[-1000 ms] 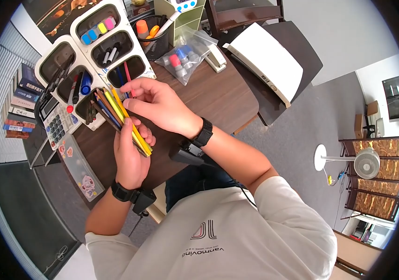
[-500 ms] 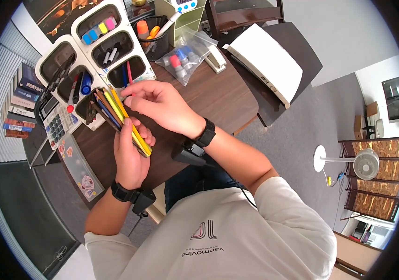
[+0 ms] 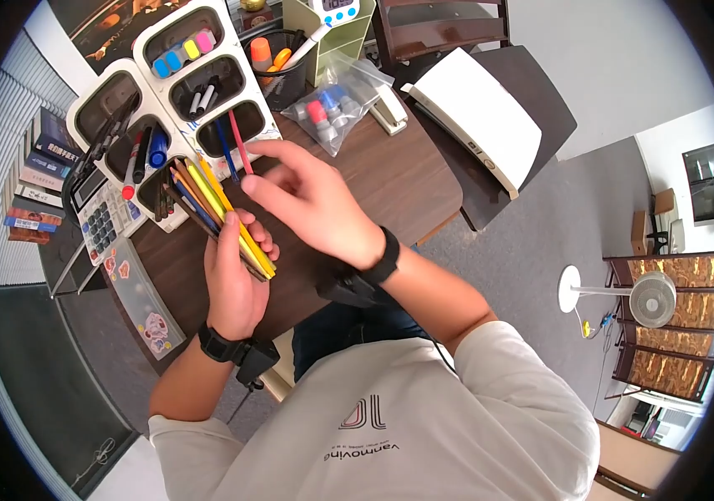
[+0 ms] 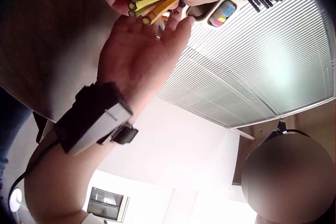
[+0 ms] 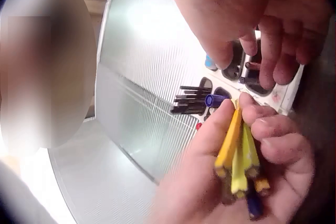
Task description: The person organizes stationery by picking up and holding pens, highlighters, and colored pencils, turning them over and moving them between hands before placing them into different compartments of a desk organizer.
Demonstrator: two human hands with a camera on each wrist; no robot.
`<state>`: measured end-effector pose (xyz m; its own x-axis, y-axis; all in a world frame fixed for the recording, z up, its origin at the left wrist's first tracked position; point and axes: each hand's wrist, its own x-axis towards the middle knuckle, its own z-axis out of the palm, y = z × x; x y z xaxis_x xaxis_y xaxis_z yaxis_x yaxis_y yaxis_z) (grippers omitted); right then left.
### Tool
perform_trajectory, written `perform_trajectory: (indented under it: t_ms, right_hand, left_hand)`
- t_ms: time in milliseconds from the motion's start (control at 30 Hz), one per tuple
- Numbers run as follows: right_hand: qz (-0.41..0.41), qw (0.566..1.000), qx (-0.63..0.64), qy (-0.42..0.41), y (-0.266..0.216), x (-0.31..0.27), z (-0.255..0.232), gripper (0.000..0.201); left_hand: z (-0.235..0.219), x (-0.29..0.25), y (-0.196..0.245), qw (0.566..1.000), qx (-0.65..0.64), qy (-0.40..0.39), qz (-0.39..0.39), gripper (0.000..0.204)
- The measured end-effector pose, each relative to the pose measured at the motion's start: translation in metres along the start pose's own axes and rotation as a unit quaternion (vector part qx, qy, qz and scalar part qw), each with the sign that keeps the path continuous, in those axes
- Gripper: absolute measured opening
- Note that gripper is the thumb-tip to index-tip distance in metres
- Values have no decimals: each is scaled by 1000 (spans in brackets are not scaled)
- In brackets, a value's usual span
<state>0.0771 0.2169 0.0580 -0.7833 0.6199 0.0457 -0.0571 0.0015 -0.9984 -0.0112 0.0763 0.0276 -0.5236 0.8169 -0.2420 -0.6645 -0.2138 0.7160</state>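
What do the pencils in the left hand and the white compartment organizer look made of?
The bundle of yellow and coloured pencils in the left hand looks like painted wood: cut ends show cores in the right wrist view. The white multi-compartment desk organizer seems moulded plastic, smooth and slightly glossy with rounded openings.

dark wooden desk (image 3: 390,179), white organizer (image 3: 175,63), calculator (image 3: 102,219), stapler (image 3: 390,108)

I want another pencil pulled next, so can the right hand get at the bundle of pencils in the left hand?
Probably yes: the right hand hovers open just beside the bundle of pencils gripped by the left hand, nothing between them.
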Motion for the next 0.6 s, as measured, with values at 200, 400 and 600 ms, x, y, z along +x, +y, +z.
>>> perform_trajectory:
  t_ms: [200,400,600]
  right_hand:
    - [-173,955,-241,-7,7,-67,2,33]
    - [-174,954,-244,26,6,-80,0,35]
    - [-255,923,-284,54,-25,-81,-21,28]
  left_hand:
    - [-2,-4,-5,1000,15,4,24,28]
    - [6,-9,-9,1000,7,0,14,29]
    - [1,-10,-8,999,-18,-34,13,27]
